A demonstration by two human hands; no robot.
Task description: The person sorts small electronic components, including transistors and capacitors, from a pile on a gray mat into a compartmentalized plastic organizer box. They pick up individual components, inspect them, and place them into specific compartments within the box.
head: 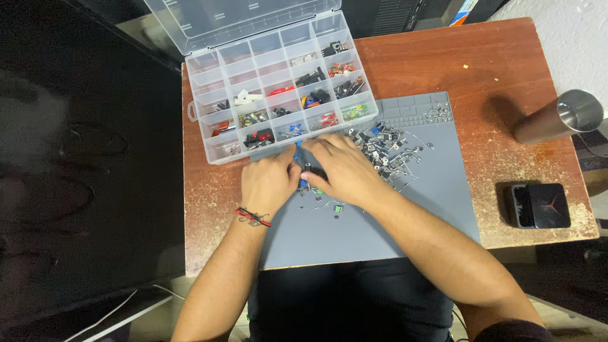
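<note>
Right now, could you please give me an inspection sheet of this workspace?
Surface: worn reddish-brown table with a grey work mat on it.
Job's things: clear compartment organizer, lid open, part-filled; pile of small electronic components on the mat.
Clutter: metal tumbler and a small black box at the table's right.
Hands: left hand and right hand close together over small parts near the organizer; what they grip is hidden.
Cables: white cable, lower left.
Surroundings: dark glossy panel on the left.
</note>
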